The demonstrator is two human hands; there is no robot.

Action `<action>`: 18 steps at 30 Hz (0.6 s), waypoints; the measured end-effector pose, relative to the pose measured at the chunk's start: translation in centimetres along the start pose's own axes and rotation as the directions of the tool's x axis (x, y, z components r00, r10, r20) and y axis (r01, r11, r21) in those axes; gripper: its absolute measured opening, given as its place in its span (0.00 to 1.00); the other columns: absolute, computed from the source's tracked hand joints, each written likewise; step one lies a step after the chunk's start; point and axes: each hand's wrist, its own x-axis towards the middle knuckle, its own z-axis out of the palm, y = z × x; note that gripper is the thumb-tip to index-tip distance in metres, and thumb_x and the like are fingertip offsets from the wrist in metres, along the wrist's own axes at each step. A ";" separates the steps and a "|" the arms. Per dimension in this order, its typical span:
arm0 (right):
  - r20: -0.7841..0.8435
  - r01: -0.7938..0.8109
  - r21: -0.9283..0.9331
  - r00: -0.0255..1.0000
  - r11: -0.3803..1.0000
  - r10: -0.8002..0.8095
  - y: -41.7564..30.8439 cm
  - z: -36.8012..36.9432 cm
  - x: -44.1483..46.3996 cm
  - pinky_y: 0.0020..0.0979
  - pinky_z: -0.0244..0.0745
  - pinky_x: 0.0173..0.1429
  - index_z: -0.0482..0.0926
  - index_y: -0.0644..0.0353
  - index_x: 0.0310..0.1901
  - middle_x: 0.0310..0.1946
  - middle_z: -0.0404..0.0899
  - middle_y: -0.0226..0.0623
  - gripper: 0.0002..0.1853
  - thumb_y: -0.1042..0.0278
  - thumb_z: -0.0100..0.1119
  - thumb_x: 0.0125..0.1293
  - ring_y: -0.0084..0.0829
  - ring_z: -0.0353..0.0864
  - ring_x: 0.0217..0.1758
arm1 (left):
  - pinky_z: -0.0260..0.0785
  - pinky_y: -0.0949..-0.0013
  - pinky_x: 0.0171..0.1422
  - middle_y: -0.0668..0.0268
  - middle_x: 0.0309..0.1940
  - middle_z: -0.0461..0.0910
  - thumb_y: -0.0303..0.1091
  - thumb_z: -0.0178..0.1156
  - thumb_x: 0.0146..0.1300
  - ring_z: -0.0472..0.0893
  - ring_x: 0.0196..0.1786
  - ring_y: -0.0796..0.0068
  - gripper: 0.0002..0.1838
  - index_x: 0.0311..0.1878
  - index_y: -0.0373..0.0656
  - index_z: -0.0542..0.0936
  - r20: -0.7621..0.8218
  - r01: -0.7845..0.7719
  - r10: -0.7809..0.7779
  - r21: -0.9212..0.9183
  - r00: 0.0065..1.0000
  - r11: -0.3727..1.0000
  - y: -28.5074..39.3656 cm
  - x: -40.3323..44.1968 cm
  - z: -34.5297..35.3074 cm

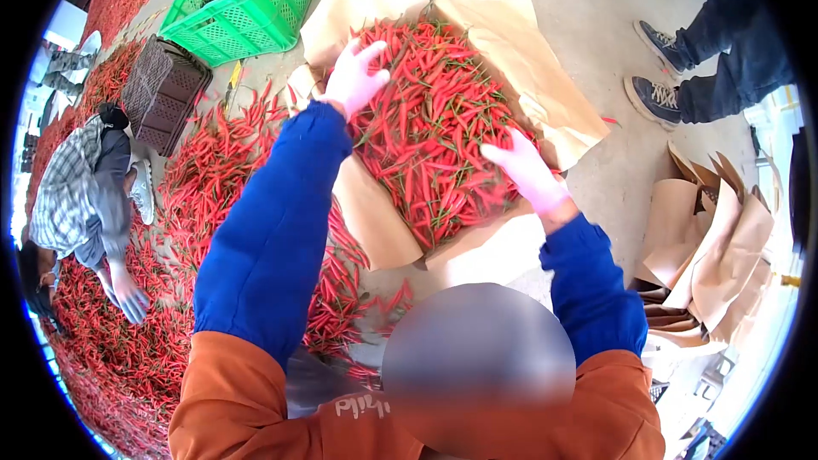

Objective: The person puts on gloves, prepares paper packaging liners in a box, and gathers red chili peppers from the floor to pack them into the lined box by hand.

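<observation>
A box lined with brown paper (pixel 545 77), its flaps folded outward, is heaped with red chili peppers (pixel 426 136) with green stems. My left hand (pixel 356 78), in a thin pale glove, rests at the far left edge of the heap with its fingers spread. At the right side of the box, my right hand (pixel 524 172), gloved the same way, lies against the chilies with thumb and fingers apart. Some of its fingertips are hard to make out among the peppers. Neither hand shows anything gripped.
Loose chilies (pixel 217 162) cover the floor at left, where another person (pixel 77 187) crouches. A green crate (pixel 256 13) and a dark crate (pixel 162 89) stand at upper left. Someone's shoes (pixel 656 98) are at right, above a stack of brown paper (pixel 716 238).
</observation>
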 end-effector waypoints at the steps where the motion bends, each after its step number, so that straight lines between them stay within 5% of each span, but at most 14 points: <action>1: -0.168 -0.069 -0.361 0.986 0.930 0.008 -1.3 -0.5 -1.6 0.32 0.68 0.63 0.66 0.70 0.62 0.56 0.74 0.47 0.34 0.63 0.66 0.57 0.36 0.75 0.58 | 0.56 0.53 0.72 0.44 0.69 0.55 0.49 0.63 0.56 0.60 0.69 0.41 0.35 0.67 0.56 0.67 0.058 0.032 -0.034 0.031 0.998 0.999 0.7 -1.3 0.2; 2: -0.194 -0.144 -0.672 0.981 0.727 0.015 -3.7 -0.7 -2.8 0.35 0.67 0.65 0.68 0.70 0.60 0.56 0.73 0.54 0.33 0.59 0.65 0.57 0.43 0.74 0.60 | 0.53 0.49 0.73 0.45 0.70 0.53 0.53 0.60 0.58 0.58 0.71 0.41 0.34 0.68 0.57 0.66 0.118 0.062 -0.069 0.061 0.991 0.996 1.7 -2.9 0.8; 4: -0.245 -0.129 -0.874 0.950 0.469 -0.194 -4.3 -1.3 -2.5 0.38 0.67 0.64 0.70 0.67 0.59 0.55 0.73 0.56 0.29 0.60 0.63 0.58 0.47 0.74 0.59 | 0.50 0.37 0.71 0.49 0.73 0.49 0.53 0.49 0.66 0.53 0.72 0.41 0.33 0.72 0.57 0.57 0.152 0.164 -0.223 0.330 0.963 0.930 4.9 -6.1 2.2; 7: -0.060 0.223 -0.831 0.876 0.510 -0.479 -5.4 0.3 0.3 0.40 0.70 0.60 0.77 0.59 0.52 0.48 0.78 0.48 0.20 0.64 0.61 0.57 0.47 0.76 0.54 | 0.52 0.41 0.70 0.44 0.69 0.53 0.45 0.49 0.66 0.57 0.70 0.39 0.33 0.72 0.47 0.56 -0.034 0.249 -0.257 0.396 0.966 0.884 6.4 -9.4 5.4; 10: -0.134 0.129 -0.820 0.904 0.557 -0.407 -6.4 1.7 4.9 0.41 0.72 0.55 0.80 0.54 0.42 0.40 0.78 0.41 0.11 0.64 0.59 0.57 0.44 0.78 0.47 | 0.57 0.46 0.69 0.37 0.65 0.57 0.36 0.49 0.65 0.62 0.65 0.35 0.33 0.71 0.37 0.53 -0.090 0.365 -0.354 0.194 0.931 0.911 7.0 -11.8 7.0; 12: 0.050 0.271 -0.850 0.895 0.452 -0.443 -7.6 4.5 6.1 0.41 0.74 0.51 0.81 0.50 0.37 0.36 0.78 0.39 0.09 0.59 0.59 0.58 0.41 0.78 0.43 | 0.60 0.52 0.69 0.34 0.67 0.53 0.32 0.49 0.64 0.62 0.65 0.32 0.35 0.72 0.34 0.48 -0.048 0.436 -0.433 0.134 0.900 0.890 7.2 -11.3 7.1; 14: 0.041 0.083 -0.967 0.984 0.241 -0.175 -7.1 8.0 7.5 0.41 0.74 0.51 0.82 0.49 0.37 0.38 0.79 0.37 0.12 0.53 0.59 0.57 0.38 0.79 0.47 | 0.60 0.53 0.69 0.33 0.67 0.52 0.32 0.49 0.63 0.60 0.67 0.33 0.36 0.72 0.34 0.48 -0.043 0.457 -0.458 0.196 0.888 0.867 6.6 -10.7 7.7; 16: 0.039 0.099 -0.942 0.981 0.321 -0.189 -4.7 8.1 8.9 0.40 0.75 0.50 0.82 0.51 0.35 0.37 0.80 0.37 0.11 0.54 0.61 0.56 0.39 0.80 0.46 | 0.59 0.55 0.70 0.38 0.66 0.58 0.29 0.51 0.60 0.63 0.67 0.38 0.36 0.71 0.38 0.52 0.014 0.521 -0.522 0.043 0.853 0.852 8.2 -10.0 4.7; 18: 0.092 0.129 -0.839 0.991 0.529 -0.097 -4.7 6.2 9.9 0.40 0.76 0.48 0.83 0.54 0.32 0.33 0.82 0.39 0.11 0.56 0.63 0.55 0.40 0.82 0.42 | 0.62 0.53 0.67 0.40 0.65 0.58 0.27 0.52 0.59 0.65 0.64 0.39 0.32 0.68 0.39 0.59 -0.185 0.279 -0.294 -0.105 0.938 0.955 7.4 -10.8 2.5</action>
